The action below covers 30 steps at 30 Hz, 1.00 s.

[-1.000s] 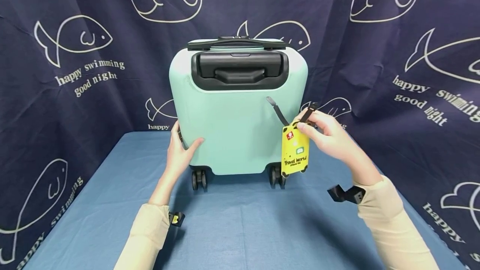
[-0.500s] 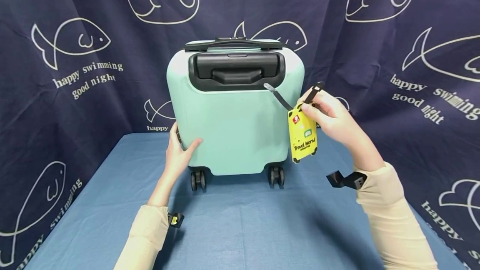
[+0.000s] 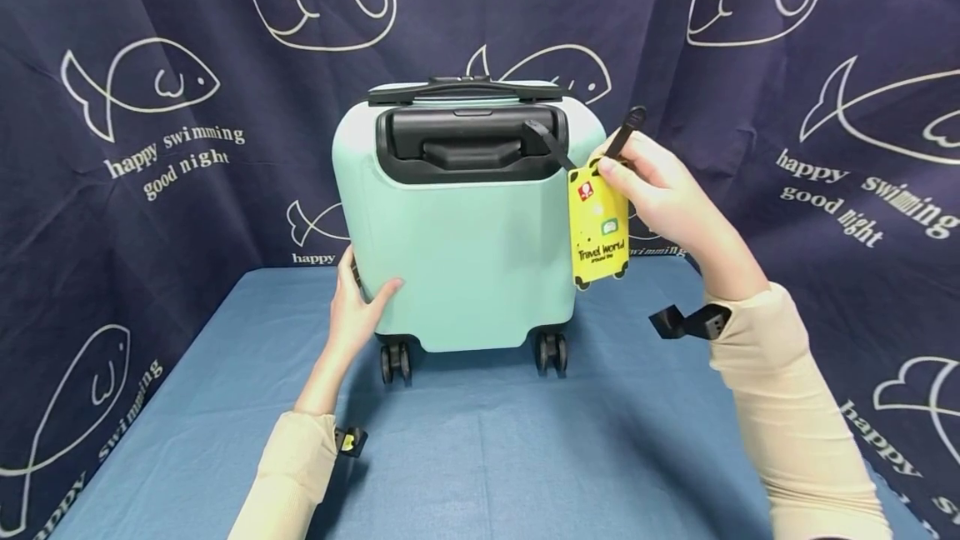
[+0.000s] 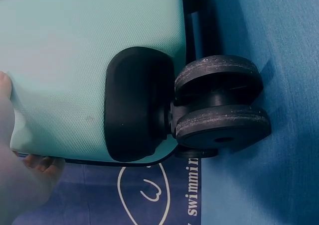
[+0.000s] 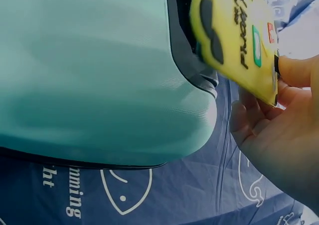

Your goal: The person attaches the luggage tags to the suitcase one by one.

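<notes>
A mint-green suitcase (image 3: 465, 265) stands upright on its black wheels (image 3: 551, 352), its black telescopic handle (image 3: 472, 133) pushed down in the recess. My left hand (image 3: 352, 307) grips its lower left side, thumb on the near face and fingers round the edge. With thumb and fingers my right hand (image 3: 652, 186) pinches a yellow luggage tag (image 3: 598, 227) by its top end, in front of the suitcase's right edge. The tag's black strap (image 3: 551, 144) is undone; one end sticks out left over the handle recess, the buckle end (image 3: 634, 117) points up. The right wrist view shows the tag (image 5: 234, 36) close beside the suitcase's corner.
A black carry handle (image 3: 465, 92) runs across the suitcase's top. Blue cloth (image 3: 480, 457) covers the table. Behind and at both sides hangs a dark blue curtain (image 3: 465, 7) with white fish drawings. A small black camera (image 3: 690, 322) sits at the right wrist.
My right hand has lifted the luggage tag from near the suitcase's lower right to the height of the handle recess. My left hand keeps its grip on the suitcase, which stays in place.
</notes>
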Each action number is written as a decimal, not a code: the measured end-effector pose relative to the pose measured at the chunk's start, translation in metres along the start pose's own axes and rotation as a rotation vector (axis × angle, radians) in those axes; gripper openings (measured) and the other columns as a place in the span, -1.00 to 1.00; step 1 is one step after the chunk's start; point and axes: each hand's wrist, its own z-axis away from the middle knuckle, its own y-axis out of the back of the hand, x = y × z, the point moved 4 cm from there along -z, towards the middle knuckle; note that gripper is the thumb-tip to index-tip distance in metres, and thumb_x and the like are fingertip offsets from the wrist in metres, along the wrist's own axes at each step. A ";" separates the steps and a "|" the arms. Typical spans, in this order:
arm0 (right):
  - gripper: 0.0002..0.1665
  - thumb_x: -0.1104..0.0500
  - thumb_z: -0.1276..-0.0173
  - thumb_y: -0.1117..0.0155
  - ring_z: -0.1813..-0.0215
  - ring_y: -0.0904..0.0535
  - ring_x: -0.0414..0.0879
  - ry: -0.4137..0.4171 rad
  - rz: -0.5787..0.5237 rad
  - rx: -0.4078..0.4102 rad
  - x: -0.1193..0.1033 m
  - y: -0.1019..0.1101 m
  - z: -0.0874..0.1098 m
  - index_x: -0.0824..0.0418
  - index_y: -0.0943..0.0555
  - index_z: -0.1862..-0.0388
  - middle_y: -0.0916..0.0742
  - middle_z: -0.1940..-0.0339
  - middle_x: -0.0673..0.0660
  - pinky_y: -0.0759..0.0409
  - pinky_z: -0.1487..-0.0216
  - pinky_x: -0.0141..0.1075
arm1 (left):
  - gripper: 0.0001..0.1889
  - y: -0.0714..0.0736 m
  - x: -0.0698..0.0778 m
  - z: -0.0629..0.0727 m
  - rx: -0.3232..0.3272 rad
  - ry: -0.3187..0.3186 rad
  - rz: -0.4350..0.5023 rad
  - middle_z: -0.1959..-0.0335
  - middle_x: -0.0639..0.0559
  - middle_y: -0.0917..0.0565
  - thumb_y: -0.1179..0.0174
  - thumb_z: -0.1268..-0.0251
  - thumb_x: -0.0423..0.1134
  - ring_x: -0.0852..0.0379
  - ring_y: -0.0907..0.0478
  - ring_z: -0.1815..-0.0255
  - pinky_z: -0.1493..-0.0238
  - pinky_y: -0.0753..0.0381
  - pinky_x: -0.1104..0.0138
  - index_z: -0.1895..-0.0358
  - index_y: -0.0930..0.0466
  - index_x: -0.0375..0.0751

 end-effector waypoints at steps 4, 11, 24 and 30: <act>-0.77 0.23 -0.43 0.03 0.26 -0.42 -0.17 -0.015 0.030 -0.005 -0.005 0.001 -0.009 0.41 -0.46 0.17 -0.51 0.33 -0.02 -0.36 0.26 -0.42 | -0.05 0.000 0.001 0.001 -0.001 0.000 0.004 -0.43 0.01 -0.14 -0.20 -0.11 0.24 -0.07 -0.24 -0.37 -0.19 -0.33 -0.05 -0.47 0.21 0.23; -0.75 0.18 -0.45 0.06 0.22 -0.39 -0.15 -0.048 0.086 -0.026 -0.007 0.000 -0.027 0.39 -0.44 0.17 -0.49 0.28 0.10 -0.30 0.19 -0.36 | -0.05 0.000 0.002 0.002 0.002 -0.008 0.014 -0.42 0.00 -0.15 -0.22 -0.12 0.21 -0.07 -0.24 -0.37 -0.21 -0.32 -0.04 -0.48 0.20 0.22; -0.79 0.16 -0.44 0.02 0.35 -0.50 -0.21 -0.151 -0.104 -0.085 -0.015 -0.003 -0.064 0.21 -0.53 0.32 -0.58 0.44 -0.07 -0.38 0.27 -0.41 | -0.05 0.000 0.001 0.001 0.009 -0.013 0.009 -0.43 -0.03 -0.14 -0.22 -0.12 0.20 -0.07 -0.22 -0.39 -0.24 -0.29 -0.04 -0.48 0.19 0.20; -0.71 0.16 -0.42 -0.03 0.45 -0.50 -0.26 -0.207 -0.161 -0.069 -0.017 -0.003 -0.081 0.13 -0.47 0.54 -0.59 0.59 -0.12 -0.38 0.32 -0.42 | -0.06 -0.001 0.000 0.001 0.011 -0.014 0.012 -0.44 -0.02 -0.14 -0.22 -0.13 0.19 -0.07 -0.21 -0.39 -0.24 -0.27 -0.05 -0.48 0.19 0.21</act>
